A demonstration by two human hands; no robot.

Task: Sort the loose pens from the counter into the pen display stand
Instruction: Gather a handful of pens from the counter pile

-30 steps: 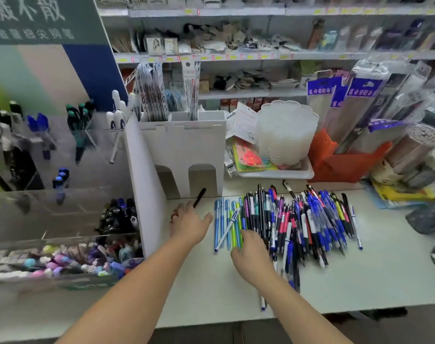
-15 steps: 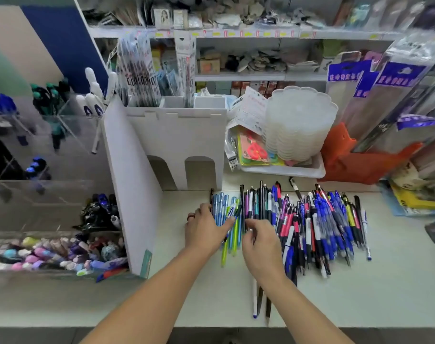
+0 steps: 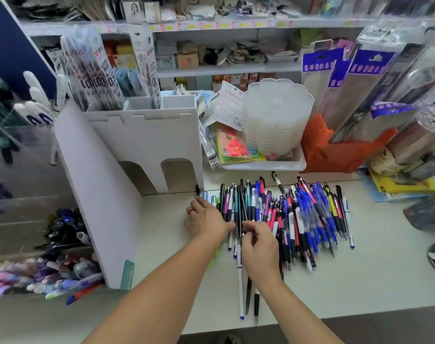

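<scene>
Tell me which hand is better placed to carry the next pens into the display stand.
Probably the left. The left hand lies on the pile's left edge of the loose pens, nearest the display stand. The right hand pinches thin dark pens mid-pile and would have to cross over the left.

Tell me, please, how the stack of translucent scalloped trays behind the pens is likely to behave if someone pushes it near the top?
The stack of trays stands tall in its white bin, so it would probably lean or shed its upper trays. The trays look like thin plastic, likely light and quick to slide.
</scene>
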